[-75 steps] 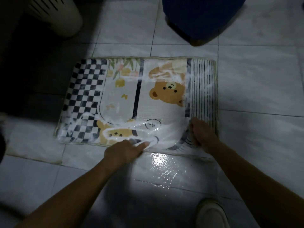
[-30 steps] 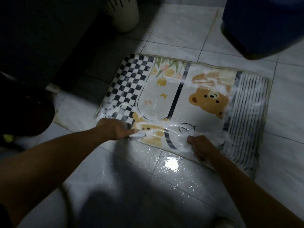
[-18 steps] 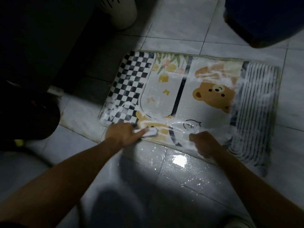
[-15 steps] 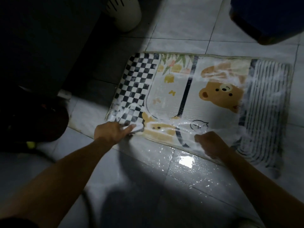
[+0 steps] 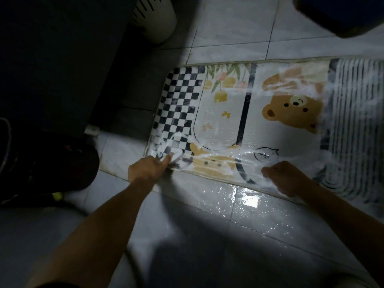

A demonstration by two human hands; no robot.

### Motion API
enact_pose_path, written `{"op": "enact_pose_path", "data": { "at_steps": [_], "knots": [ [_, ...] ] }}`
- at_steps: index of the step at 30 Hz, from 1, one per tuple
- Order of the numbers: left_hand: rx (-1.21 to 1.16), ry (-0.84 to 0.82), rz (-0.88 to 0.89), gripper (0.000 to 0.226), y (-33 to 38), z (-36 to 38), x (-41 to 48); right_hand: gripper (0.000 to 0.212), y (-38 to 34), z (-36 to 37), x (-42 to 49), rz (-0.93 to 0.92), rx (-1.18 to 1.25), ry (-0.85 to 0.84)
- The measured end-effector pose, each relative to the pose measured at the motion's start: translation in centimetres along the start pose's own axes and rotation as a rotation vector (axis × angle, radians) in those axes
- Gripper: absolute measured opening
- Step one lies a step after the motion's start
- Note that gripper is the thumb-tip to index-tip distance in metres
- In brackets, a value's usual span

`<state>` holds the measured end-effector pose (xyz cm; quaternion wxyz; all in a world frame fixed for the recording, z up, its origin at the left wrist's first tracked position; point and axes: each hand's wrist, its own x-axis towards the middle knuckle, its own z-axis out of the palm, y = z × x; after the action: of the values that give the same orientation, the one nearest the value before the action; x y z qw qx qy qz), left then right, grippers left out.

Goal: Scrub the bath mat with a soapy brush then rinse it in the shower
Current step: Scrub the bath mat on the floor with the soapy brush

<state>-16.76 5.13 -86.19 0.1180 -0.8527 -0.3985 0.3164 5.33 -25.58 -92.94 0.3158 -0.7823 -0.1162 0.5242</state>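
The rectangular printed fabric bath mat [image 5: 259, 121], bearing a brown bear, a black-and-white checkered panel and a grey striped panel, lies flat on the white tiled floor [image 5: 228, 28]. White soap foam [image 5: 342, 96] covers the striped panel and streaks the near edge. The white scrubbing brush [image 5: 176, 155] sits on the near left corner of the mat, over the checkered panel. The left hand [image 5: 148, 169] grips the brush, fingers curled round it. The right hand [image 5: 287, 178] rests on the near edge of the mat; the dim, blurred view does not show whether it presses flat or pinches the edge. A pool of water [image 5: 247, 201] glistens on the tiles just beside that edge. A white slotted basket [image 5: 153, 17] and a dark blue tub [image 5: 340, 15] stand beyond the mat.

Hazards: the wet, soapy tile offers little friction, so a hard stroke probably shifts or buckles the mat if the right hand eases. The soapy brush may slip from the grip. The centre panel shows little foam and risks being left unscrubbed before rinsing.
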Motion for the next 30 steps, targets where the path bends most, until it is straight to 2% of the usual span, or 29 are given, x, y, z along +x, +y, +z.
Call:
{"op": "enact_pose_path", "data": {
  "at_steps": [3, 5, 6, 8, 9, 10, 12, 13, 15, 17, 19, 21, 23, 24, 25, 26, 28, 29, 30],
  "knots": [
    [-0.031, -0.014, -0.066, 0.048, -0.4, -0.6, 0.6, 0.033, 0.1, 0.0, 0.2, 0.012, 0.042, -0.047],
    [-0.039, 0.022, 0.067, 0.042, 2.7, -0.9, -0.4, 0.029, 0.3, -0.2, 0.6, 0.050, 0.119, -0.067],
    [-0.026, 0.046, 0.139, 0.047, 4.3, -0.9, -1.0, 0.028, 0.4, -0.1, 0.8, 0.063, 0.143, -0.070],
    [-0.112, 0.050, 0.209, 0.082, 6.6, -1.2, -1.6, 0.029, 0.4, 0.1, 1.0, 0.076, 0.143, -0.081],
    [-0.136, 0.031, 0.216, 0.090, 6.7, -1.1, -1.3, 0.030, 0.6, 0.2, 1.2, 0.082, 0.148, -0.086],
    [-0.128, 0.014, 0.224, 0.085, 6.4, -1.2, -1.1, 0.030, 0.8, 0.1, 1.3, 0.090, 0.149, -0.084],
    [-0.042, -0.020, 0.175, 0.054, 3.7, -0.9, 0.1, 0.026, 0.8, 0.0, 1.3, 0.094, 0.136, -0.082],
    [-0.018, -0.034, 0.137, 0.052, 2.2, -1.1, 0.7, 0.027, 0.7, 0.0, 1.3, 0.104, 0.142, -0.088],
    [0.070, -0.060, 0.073, 0.081, 0.4, -1.1, 1.8, 0.030, 0.7, -0.1, 1.3, 0.111, 0.147, -0.100],
    [0.101, -0.032, 0.092, 0.091, 1.0, -1.0, 2.1, 0.030, 0.7, 0.0, 1.4, 0.104, 0.138, -0.104],
    [0.072, -0.008, 0.155, 0.079, 3.7, -1.2, 0.1, 0.026, 0.3, 0.0, 1.1, 0.102, 0.130, -0.095],
    [-0.038, -0.004, 0.231, 0.044, 6.1, -1.3, -2.1, 0.023, 0.2, -0.2, 1.1, 0.103, 0.112, -0.090],
    [-0.158, 0.015, 0.261, 0.071, 7.4, -1.5, -3.3, 0.024, 0.0, 0.0, 0.8, 0.103, 0.093, -0.089],
    [-0.143, 0.006, 0.258, 0.076, 7.3, -1.2, -3.3, 0.026, -0.1, 0.2, 0.7, 0.102, 0.099, -0.092],
    [-0.093, 0.029, 0.276, 0.071, 6.8, -1.0, -3.0, 0.027, 0.0, 0.3, 0.7, 0.112, 0.114, -0.115],
    [-0.050, 0.037, 0.260, 0.058, 6.2, -0.7, -2.3, 0.027, 0.2, 0.0, 0.5, 0.123, 0.101, -0.117],
    [-0.094, 0.029, 0.103, 0.053, 3.6, -0.6, -0.7, 0.028, 0.3, -1.7, 0.4, 0.154, 0.162, -0.143],
    [-0.167, 0.051, -0.007, 0.059, 2.1, -0.5, -0.2, 0.034, 0.4, -3.2, 0.4, 0.166, 0.200, -0.153],
    [-0.259, 0.031, -0.114, 0.072, 1.6, -0.2, 0.3, 0.049, 1.0, -4.8, 0.9, 0.188, 0.223, -0.142]
  ]
}}
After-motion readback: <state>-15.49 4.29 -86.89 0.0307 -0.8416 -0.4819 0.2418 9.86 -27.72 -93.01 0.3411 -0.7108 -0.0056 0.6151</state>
